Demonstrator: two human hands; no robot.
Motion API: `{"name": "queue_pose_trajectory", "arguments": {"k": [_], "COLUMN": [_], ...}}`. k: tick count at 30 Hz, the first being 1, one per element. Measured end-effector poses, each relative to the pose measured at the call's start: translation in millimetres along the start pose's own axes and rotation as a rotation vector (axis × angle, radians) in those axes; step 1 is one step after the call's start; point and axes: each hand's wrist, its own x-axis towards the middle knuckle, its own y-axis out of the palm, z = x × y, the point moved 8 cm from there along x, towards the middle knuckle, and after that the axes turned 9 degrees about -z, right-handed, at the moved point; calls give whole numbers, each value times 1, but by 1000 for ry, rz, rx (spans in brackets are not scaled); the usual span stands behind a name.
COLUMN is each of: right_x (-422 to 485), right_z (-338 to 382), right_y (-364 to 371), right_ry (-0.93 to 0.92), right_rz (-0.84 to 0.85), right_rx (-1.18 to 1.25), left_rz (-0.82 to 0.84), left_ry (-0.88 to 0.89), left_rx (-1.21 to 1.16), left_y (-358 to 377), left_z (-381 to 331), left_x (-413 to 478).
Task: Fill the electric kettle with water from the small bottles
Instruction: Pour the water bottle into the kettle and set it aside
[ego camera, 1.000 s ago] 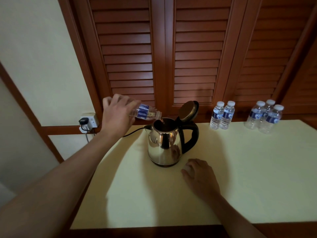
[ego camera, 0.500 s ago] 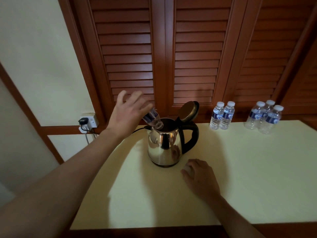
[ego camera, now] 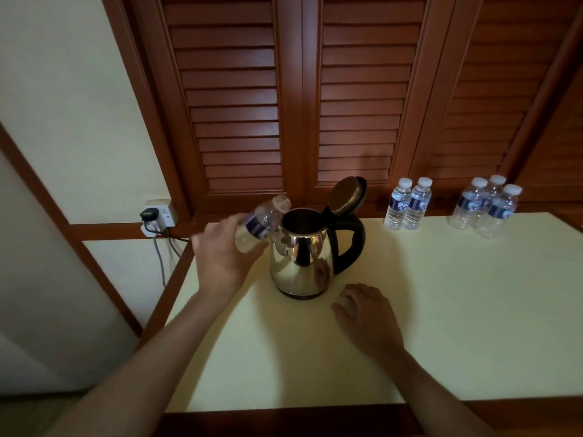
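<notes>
Head view: the left hand (ego camera: 227, 258) is gripping a small uncapped bottle (ego camera: 260, 223), fingers closed round its lower body, mouth tilting up and away beside the kettle's rim. The bottle is looking empty, though blur is making that uncertain.

The electric kettle (ego camera: 303, 257) is standing near the table's (ego camera: 473, 310) back-left corner, lid (ego camera: 347, 195) hinging open, handle pointing right. Its cord is running off the left edge to a wall socket (ego camera: 159, 214).

The right hand (ego camera: 367, 313) is resting palm-down on the table just in front of the kettle, fingers curling over something small and pale; probably the cap, but I cannot tell.

Along the back edge, 2 capped bottles (ego camera: 408, 205) are standing together; 3 more (ego camera: 487, 206) are clustering toward the back-right corner.

Judgement: 1 pour is finishing. Next move calls for setting this bottle aside, fetching a full one, uncapping it.
</notes>
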Motion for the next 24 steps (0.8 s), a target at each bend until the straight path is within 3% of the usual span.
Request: {"name": "queue_pose_trajectory", "arguments": {"k": [3, 10, 18, 24], "right_x": [0, 0, 0, 2], "right_z": [0, 2, 4, 12], "right_y": [-1, -3, -4, -10], "right_ry": [0, -7, 3, 5], "right_rz": [9, 12, 22, 1], "right_rx": [-13, -34, -43, -45], "left_rz": [69, 183, 277, 313], "left_ry": [-157, -312, -473, -455], "left_rx": [-189, -360, -386, -387], "left_y": [12, 28, 40, 40], "left_z": [14, 18, 23, 24], "left_x": [-36, -97, -129, -131]}}
